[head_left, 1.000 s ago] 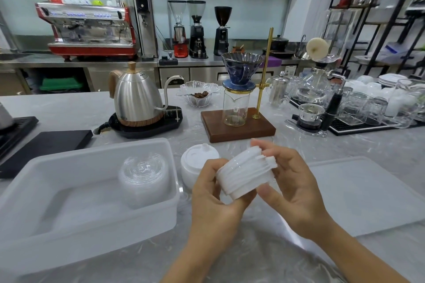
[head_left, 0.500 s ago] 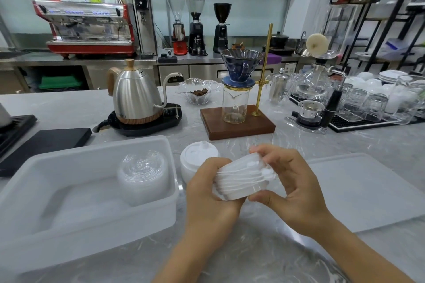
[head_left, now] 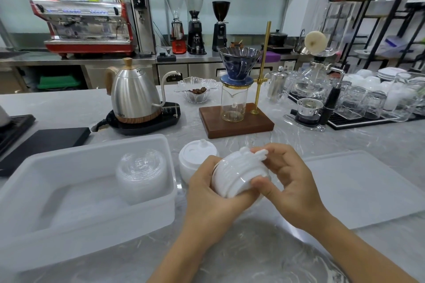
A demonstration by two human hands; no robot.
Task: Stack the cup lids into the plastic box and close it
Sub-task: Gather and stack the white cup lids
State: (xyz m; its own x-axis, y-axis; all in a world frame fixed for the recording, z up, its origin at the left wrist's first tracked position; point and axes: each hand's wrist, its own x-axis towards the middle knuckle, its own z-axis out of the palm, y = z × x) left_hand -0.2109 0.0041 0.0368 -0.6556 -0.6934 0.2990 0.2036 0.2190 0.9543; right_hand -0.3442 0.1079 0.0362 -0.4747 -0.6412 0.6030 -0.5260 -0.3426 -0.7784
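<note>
White lids (head_left: 239, 174) squeezed between left hand (head_left: 213, 193) and right hand (head_left: 292, 181).
Curled fingers clamp both ends, probably aligning the stack for the box (head_left: 69, 232).

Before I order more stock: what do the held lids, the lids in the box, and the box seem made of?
Held lids: opaque white plastic by the look, glossy, thin ribbed rims nested together. Lids in the box: clear thin plastic, see-through with moulded rings. Box: translucent, frosted plastic; the lids show hazily through its wall. Exact plastic type cannot be told.
</note>
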